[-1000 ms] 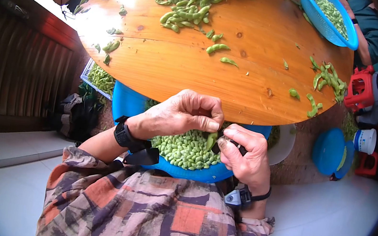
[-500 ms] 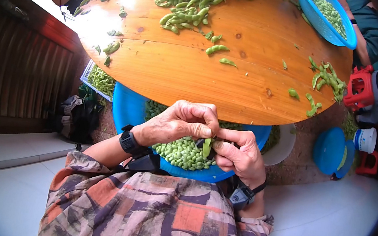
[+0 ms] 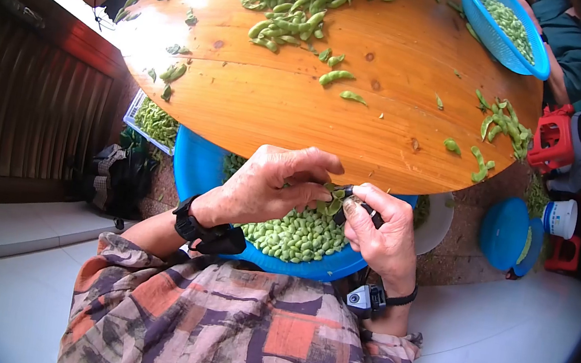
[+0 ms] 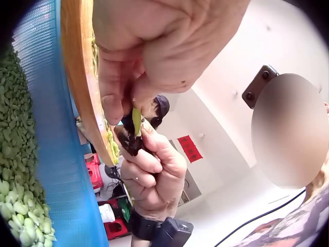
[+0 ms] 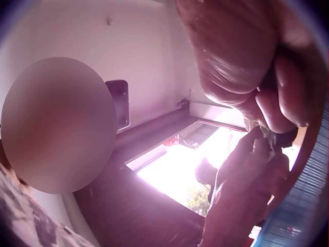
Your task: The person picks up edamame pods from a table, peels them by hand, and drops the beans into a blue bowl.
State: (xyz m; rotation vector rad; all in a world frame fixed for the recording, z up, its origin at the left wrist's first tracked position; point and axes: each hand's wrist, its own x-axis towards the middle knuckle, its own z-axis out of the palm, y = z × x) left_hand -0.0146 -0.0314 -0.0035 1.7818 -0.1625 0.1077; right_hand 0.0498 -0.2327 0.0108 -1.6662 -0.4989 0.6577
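A green soybean pod [image 3: 335,204], split apart, sits between my two hands above a blue basin [image 3: 187,163]. My left hand [image 3: 260,185] pinches it between thumb and finger, the index finger stretched out above. My right hand [image 3: 387,236] grips the other side with curled thumb and fingers. Something black [image 4: 132,143] lies along the right fingers at the pod; I cannot tell its kind. Below the hands, shelled green beans [image 3: 294,238] fill the basin. In the right wrist view both hands are dark and the pod is mostly hidden.
Ahead, a round wooden table [image 3: 278,113] overhangs the basin, bearing a pile of pods [image 3: 293,4] and a blue basket [image 3: 537,64] of beans. A crate [image 3: 153,129] stands at left, a red stool [image 3: 553,137] at right. Two other people sit across.
The pod, whole and upright between the fingers before, is now split open. My left index finger has lifted and straightened; the right hand has moved slightly right and turned.
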